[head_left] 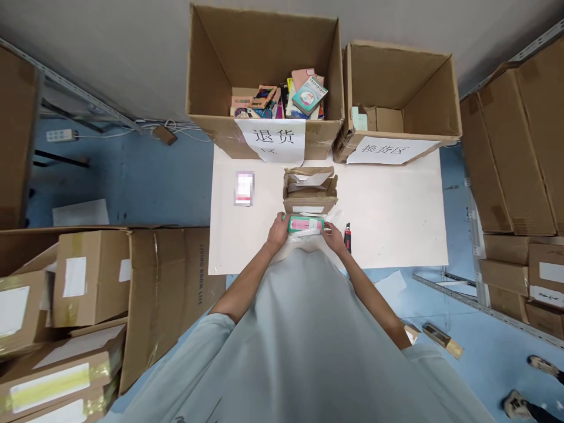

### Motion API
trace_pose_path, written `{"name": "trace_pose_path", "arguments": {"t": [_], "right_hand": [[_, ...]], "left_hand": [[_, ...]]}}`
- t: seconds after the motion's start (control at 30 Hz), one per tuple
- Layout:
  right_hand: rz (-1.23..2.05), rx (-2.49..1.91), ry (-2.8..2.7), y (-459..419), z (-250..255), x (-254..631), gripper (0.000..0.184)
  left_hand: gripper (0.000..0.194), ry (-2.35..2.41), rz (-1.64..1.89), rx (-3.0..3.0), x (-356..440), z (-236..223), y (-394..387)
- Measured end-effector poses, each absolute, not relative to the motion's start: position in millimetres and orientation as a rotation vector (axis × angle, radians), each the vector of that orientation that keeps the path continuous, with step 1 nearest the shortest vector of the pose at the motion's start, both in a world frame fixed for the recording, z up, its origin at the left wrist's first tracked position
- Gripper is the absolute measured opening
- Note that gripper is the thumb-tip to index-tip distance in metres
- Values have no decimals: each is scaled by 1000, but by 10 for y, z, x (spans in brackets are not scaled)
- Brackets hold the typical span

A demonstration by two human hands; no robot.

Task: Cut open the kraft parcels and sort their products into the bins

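My left hand and my right hand together hold a small green and pink book by its two ends, just above the near edge of the white table. White paper wrapping lies under the book. Right behind it stands a small opened cardboard parcel with white paper inside. A red and black utility knife lies just to the right of my right hand.
A big open carton with several books and a paper sign stands at the back of the table, beside a second open carton with a sign. A small card lies left. Stacked boxes stand left and right. Another person's feet show lower right.
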State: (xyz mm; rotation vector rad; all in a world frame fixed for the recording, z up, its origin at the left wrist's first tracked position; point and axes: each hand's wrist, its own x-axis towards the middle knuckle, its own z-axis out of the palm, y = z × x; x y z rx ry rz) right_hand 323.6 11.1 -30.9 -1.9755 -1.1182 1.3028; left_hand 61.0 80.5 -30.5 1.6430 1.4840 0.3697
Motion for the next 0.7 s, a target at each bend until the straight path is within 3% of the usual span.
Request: {"name": "trace_pose_path", "arguments": {"t": [0.17,0.33,0.5,0.7], "right_hand": [[1304,-1898,-1095,110,-141,3265,48],[1274,-1763,-1121,73,200,3359,57],[939,-1732,-1502,97,755,3374,95],[620,-1714,-1884,225,1194,3291,77]], "left_hand": [[59,1493,108,1831,624,-3,830],[69,1438,257,2018,478,485,861],[68,1405,438,2095,367,1062,934],[74,1284,549,2150,351,1757,1009]]}}
